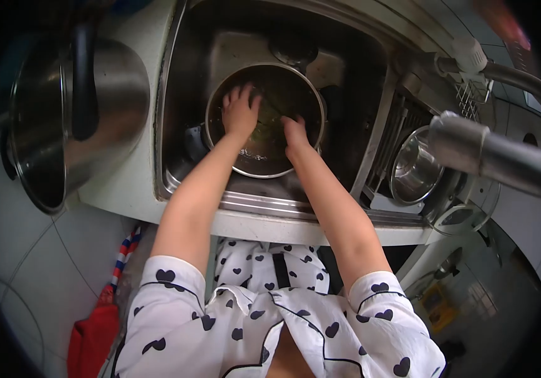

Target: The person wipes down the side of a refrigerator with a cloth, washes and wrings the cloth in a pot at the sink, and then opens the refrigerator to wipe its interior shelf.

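A round metal pot (pixel 313 123) stands in the sink, holding water with something greenish in it, too dim and blurred to name. Over the left part of the pot reaches my left hand (pixel 241 112), its fingers spread at the water. My right hand (pixel 294 132) is inside the pot on the right, its thumb side showing. The rest of its fingers are hidden below the wrist or under the water, so whether it holds anything does not show.
The steel sink (pixel 239 200) surrounds the pot. A large steel pot (pixel 116 94) with a black handle is on the left counter. To the right are a metal bowl (pixel 416 167), a glass lid (pixel 456 217) and a thick metal pipe (pixel 490 151) jutting in.
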`<state>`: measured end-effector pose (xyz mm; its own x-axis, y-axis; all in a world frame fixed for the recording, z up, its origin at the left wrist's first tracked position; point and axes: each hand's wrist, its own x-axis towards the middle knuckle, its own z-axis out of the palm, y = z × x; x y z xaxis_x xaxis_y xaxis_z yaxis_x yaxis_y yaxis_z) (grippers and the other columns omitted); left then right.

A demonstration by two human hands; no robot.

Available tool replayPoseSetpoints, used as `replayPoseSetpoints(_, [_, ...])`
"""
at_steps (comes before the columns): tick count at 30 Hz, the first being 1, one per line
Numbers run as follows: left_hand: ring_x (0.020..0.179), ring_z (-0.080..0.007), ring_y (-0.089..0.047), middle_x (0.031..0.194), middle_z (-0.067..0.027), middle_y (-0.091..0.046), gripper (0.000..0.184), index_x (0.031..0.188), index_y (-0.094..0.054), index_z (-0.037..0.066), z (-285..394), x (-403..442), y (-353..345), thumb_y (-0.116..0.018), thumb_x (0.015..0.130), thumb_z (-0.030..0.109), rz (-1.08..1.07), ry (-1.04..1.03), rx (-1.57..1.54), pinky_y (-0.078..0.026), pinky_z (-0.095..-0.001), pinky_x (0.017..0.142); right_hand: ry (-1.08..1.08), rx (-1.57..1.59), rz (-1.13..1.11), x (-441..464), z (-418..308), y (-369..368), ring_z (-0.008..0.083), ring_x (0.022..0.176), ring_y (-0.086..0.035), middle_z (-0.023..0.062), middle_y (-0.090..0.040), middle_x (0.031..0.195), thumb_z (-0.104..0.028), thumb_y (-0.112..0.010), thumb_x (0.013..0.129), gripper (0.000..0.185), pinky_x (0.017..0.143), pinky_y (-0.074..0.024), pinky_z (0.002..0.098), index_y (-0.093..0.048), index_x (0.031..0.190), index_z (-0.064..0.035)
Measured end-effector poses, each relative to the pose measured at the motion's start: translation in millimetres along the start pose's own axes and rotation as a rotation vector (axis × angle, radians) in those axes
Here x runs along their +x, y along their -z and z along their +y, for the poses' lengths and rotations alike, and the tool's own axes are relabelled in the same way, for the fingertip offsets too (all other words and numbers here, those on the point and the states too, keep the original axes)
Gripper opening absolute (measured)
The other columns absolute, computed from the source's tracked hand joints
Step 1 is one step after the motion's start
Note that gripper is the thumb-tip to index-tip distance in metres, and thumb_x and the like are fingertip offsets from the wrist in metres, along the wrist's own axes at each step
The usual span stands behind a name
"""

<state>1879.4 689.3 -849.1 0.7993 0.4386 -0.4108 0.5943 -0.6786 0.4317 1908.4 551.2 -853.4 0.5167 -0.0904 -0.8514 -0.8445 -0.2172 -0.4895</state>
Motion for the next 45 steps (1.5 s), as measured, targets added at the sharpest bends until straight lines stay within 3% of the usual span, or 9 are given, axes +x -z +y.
replayPoseSetpoints(6, [0.113,-0.0351,-0.050,0.126,-0.0170,-0.049,0.053,0.126,-0.053,0.015,8.1,-9.2,-43.4,-0.070,0.075,0.019,0.065,0.257,-0.550,-0.045,-0.0406,0.090,-0.173,0.364,-0.095,-6.8,-17.0,-17.3,0.0314,0.124,-0.042,0.0159,-0.049,0.129,-0.039,-0.058,0.088,0.061,0.103,-0.0342,0.0421,-0.038,0.137,-0.0082])
replayPoseSetpoints(10, [0.085,-0.0157,-0.059,0.090,-0.0101,-0.062,0.028,0.100,-0.057,0.004,50.3,-43.2,24.6,-0.072,0.078,0.015,-0.198,-0.020,-0.965,-0.047,-0.0315,0.076,-0.299,0.694,-0.347,-22.9,-32.3,-19.5,0.0272,0.110,-0.052,0.0103,-0.061,0.111,-0.051,-0.051,0.090,0.046,0.095,-0.0404,0.0409,-0.055,0.115,-0.0119])
replayPoseSetpoints(15, [0.074,-0.0379,-0.059,0.078,-0.0198,-0.061,0.031,0.082,-0.060,0.000,64.1,-59.4,62.9,-0.065,0.084,0.030,0.052,-0.359,-0.501,-0.047,-0.0405,0.066,-0.334,0.930,-0.749,19.5,15.5,-15.7,0.0257,0.094,-0.059,0.0095,-0.063,0.099,-0.051,-0.042,0.095,0.041,0.085,-0.0466,0.0403,-0.059,0.098,-0.0139])
replayPoseSetpoints(17, [0.071,-0.0437,-0.057,0.076,-0.0223,-0.059,0.042,0.073,-0.059,0.001,54.7,-37.5,60.8,-0.057,0.088,0.040,0.040,-0.308,-0.405,-0.044,-0.0473,0.061,-0.205,0.767,-0.402,-56.9,-35.1,-24.0,0.0246,0.098,-0.057,0.0118,-0.061,0.103,-0.045,-0.042,0.097,0.043,0.086,-0.0451,0.0377,-0.057,0.107,-0.0060])
replayPoseSetpoints(23, [0.117,-0.0358,-0.050,0.133,-0.0162,-0.047,0.043,0.119,-0.056,0.014,20.2,-1.2,36.1,-0.055,0.087,0.044,0.077,0.030,-0.120,-0.046,-0.0498,0.087,0.147,0.162,0.015,-51.8,-38.1,-10.8,0.0249,0.104,-0.056,0.0180,-0.059,0.112,-0.026,-0.057,0.090,0.045,0.088,-0.0427,0.0330,-0.048,0.120,0.0058])
replayPoseSetpoints(27, [0.141,-0.0366,-0.009,0.155,-0.0098,-0.006,0.083,0.149,-0.009,0.030,-1.8,-19.2,-16.8,-0.058,0.085,0.046,-0.188,-0.193,0.275,-0.015,-0.0651,0.106,0.167,0.007,0.056,-19.6,-17.9,-2.3,0.0259,0.103,-0.056,0.0195,-0.059,0.112,-0.019,-0.064,0.084,0.048,0.087,-0.0425,0.0330,-0.048,0.120,0.0076])
replayPoseSetpoints(34, [0.141,-0.0404,-0.010,0.155,-0.0136,-0.006,0.084,0.148,-0.015,0.030,16.1,-7.5,16.5,-0.064,0.080,0.034,-0.358,-0.158,0.331,-0.013,-0.0616,0.109,0.466,-0.163,0.155,-8.3,-10.3,2.9,0.0180,0.082,-0.055,0.0086,-0.061,0.090,-0.018,-0.061,0.088,0.026,0.072,-0.0434,0.0310,-0.056,0.103,0.0023])
replayPoseSetpoints(37, [0.139,-0.0443,-0.013,0.154,-0.0164,-0.009,0.088,0.148,-0.016,0.029,10.5,-13.6,13.0,-0.061,0.074,0.013,-0.205,-0.038,-0.241,-0.016,-0.0540,0.112,0.617,-0.095,-0.058,-61.5,-40.5,14.8,0.0097,0.075,-0.047,0.0016,-0.056,0.084,-0.015,-0.056,0.092,0.016,0.067,-0.0399,0.0246,-0.055,0.101,-0.0019])
replayPoseSetpoints(45, [0.135,-0.0385,-0.026,0.145,-0.0172,-0.032,0.065,0.129,-0.052,0.011,-3.7,-35.2,55.5,-0.058,0.066,-0.001,-0.341,-0.383,-0.435,-0.026,-0.0410,0.111,0.496,0.348,-0.579,-158.8,-77.8,35.7,0.0041,0.084,-0.049,-0.0017,-0.055,0.095,-0.011,-0.051,0.095,0.014,0.075,-0.0402,0.0199,-0.053,0.108,-0.0065])
